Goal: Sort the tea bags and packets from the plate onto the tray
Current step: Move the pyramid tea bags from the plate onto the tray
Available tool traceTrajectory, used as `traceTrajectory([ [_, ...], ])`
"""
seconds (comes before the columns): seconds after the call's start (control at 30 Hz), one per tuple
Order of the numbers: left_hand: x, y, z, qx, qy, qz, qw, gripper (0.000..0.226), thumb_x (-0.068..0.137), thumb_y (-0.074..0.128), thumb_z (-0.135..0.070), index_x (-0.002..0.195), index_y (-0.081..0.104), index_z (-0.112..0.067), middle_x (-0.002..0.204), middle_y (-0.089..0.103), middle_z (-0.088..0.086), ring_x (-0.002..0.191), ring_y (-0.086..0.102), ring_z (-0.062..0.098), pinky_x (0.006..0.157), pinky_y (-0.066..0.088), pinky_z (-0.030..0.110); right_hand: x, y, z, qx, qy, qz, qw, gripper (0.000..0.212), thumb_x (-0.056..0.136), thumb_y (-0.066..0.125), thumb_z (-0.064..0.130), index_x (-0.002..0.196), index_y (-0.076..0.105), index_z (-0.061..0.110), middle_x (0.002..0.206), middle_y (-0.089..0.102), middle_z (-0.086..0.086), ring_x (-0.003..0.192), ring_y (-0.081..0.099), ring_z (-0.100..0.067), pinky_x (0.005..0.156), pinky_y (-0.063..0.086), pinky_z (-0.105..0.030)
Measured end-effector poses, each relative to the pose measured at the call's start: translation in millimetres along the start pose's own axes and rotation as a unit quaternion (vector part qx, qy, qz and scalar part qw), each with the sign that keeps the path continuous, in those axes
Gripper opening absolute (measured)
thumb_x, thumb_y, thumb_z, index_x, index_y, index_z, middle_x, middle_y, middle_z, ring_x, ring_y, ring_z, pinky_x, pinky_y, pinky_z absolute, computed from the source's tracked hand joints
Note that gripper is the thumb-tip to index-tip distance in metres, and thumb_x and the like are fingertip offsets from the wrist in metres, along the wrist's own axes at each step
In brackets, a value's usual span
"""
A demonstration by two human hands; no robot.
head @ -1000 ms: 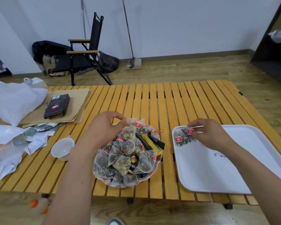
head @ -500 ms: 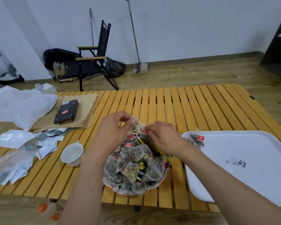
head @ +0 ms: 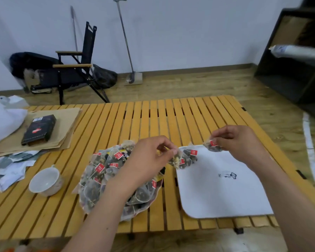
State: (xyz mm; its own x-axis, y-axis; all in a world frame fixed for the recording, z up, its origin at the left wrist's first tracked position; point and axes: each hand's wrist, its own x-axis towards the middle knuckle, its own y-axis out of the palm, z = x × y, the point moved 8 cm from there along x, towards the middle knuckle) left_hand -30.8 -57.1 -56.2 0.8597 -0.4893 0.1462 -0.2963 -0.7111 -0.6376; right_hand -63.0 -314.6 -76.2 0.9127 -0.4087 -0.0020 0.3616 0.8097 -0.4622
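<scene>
Tea bags are moving over: right hand, back from the plate, is pinching one above the tray; left hand is gripping another.

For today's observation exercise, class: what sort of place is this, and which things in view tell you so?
Probably a sparsely furnished room used as a makeshift workspace, not a kitchen. A slatted wooden folding table stands on wood-look flooring, a black folding chair sits by the bare white wall, and a long-handled floor tool leans there.
</scene>
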Motion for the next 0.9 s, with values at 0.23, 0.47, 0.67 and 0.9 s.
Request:
traceTrajectory([
  [0.23,2.9,54.2,4.0,0.062,-0.001,0.044,0.997,0.007,0.090,0.071,-0.026,0.087,0.074,-0.031,0.089,0.075,-0.018,0.088,0.067,-0.003,0.081,0.058,0.038,15.2,22.2,-39.3,-0.058,0.001,0.020,0.998,0.028,0.082,0.074,-0.006,0.076,0.073,0.021,0.080,0.076,0.001,0.084,0.074,-0.022,0.083,0.061,-0.043],
  [0.47,2.2,82.2,-2.2,0.199,0.024,0.094,0.975,0.008,0.097,0.062,-0.032,0.097,0.069,-0.029,0.103,0.069,-0.013,0.100,0.062,0.010,0.082,0.053,0.035,17.5,23.6,-41.7,-0.163,0.001,0.049,0.985,0.039,0.069,0.089,0.010,0.087,0.061,0.029,0.093,0.069,0.009,0.087,0.068,-0.011,0.071,0.059,-0.037],
  [0.67,10.8,91.5,0.3,0.246,0.021,0.106,0.963,0.010,0.099,0.055,-0.028,0.099,0.065,-0.025,0.114,0.061,-0.005,0.100,0.063,0.019,0.081,0.053,0.039,19.3,35.3,-53.6,-0.223,0.004,0.080,0.971,0.046,0.074,0.087,0.025,0.111,0.063,0.032,0.095,0.068,0.012,0.085,0.068,-0.014,0.070,0.058,-0.033],
  [0.9,10.8,89.7,0.3,0.232,0.027,0.094,0.968,0.010,0.099,0.057,-0.031,0.099,0.066,-0.026,0.114,0.063,-0.007,0.104,0.061,0.015,0.085,0.053,0.040,24.0,30.8,-58.9,-0.240,0.012,0.034,0.970,0.027,0.079,0.084,0.036,0.097,0.069,0.024,0.094,0.072,0.005,0.088,0.067,-0.020,0.066,0.050,-0.028],
])
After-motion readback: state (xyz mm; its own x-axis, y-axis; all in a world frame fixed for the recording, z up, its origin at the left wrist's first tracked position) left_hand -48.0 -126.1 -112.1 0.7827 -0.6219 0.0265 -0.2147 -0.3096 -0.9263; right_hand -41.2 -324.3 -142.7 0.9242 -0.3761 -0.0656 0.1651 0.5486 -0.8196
